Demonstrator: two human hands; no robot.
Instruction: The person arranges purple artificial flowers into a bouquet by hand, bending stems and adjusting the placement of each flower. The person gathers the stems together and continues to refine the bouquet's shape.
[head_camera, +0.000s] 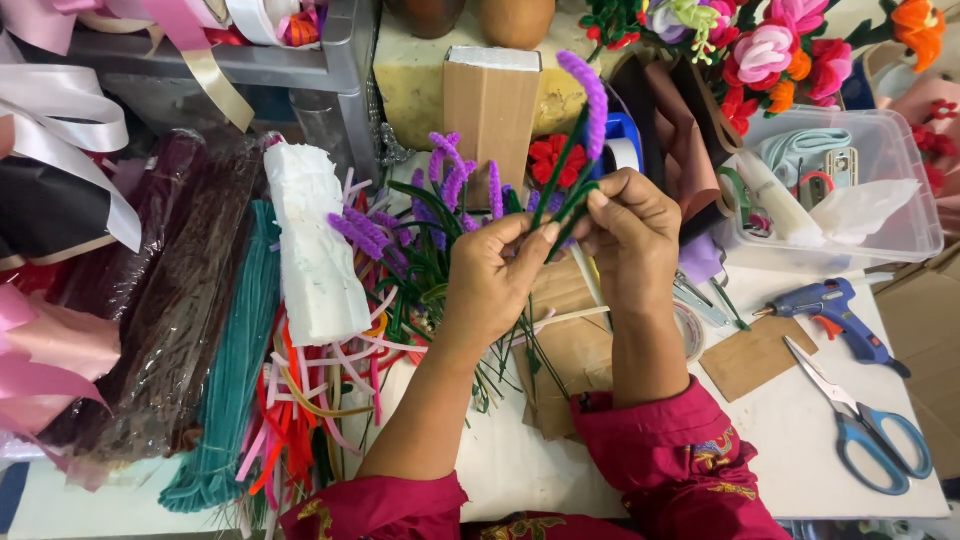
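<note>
My left hand (492, 272) and my right hand (627, 240) meet at the middle of the view and pinch the dark green stem of a purple pipe-cleaner flower (590, 100), whose fuzzy spike points up and away. Both hands' fingertips close on green leaf strands (562, 195) around that stem. Just left of my left hand lies a bunch of finished purple flowers (420, 215) with green stems. Under my forearms sits brown paper (570, 350) on the white table (780, 430).
Blue-handled scissors (870, 425) and a blue glue gun (835, 310) lie at right by a cardboard piece (755, 355). A clear plastic box (850, 185) holds tools. Bundles of teal (235, 370), brown and mixed-colour pipe cleaners, a white foam block (315, 255) and ribbons fill the left.
</note>
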